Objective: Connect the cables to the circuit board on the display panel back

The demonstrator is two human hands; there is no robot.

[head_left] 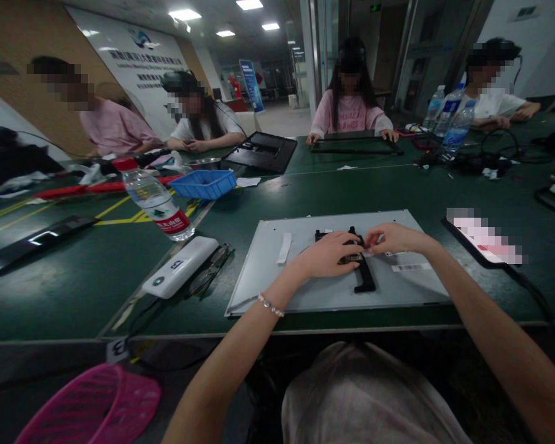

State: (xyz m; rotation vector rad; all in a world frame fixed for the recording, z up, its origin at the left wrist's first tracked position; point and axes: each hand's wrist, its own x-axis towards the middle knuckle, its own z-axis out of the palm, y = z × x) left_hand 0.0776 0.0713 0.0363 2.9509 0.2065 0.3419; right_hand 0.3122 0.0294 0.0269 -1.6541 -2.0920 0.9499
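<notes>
A black angular plastic part (364,277) is lying on a grey rectangular metal-looking panel (259,259), long leg running twelve-to-six; the left hand (333,251), nearer, is resting spread over it; the right hand (392,238) is holding fingertips together at its two o'clock, pinching what I cannot tell.

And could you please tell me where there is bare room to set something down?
Bare table lies beyond the silver panel, right of the blue tray, and between the dark glossy object and white device. Crowded: left of the panel (red-capped bottle, glasses) and at its middle (black part, left hand, right hand).
</notes>
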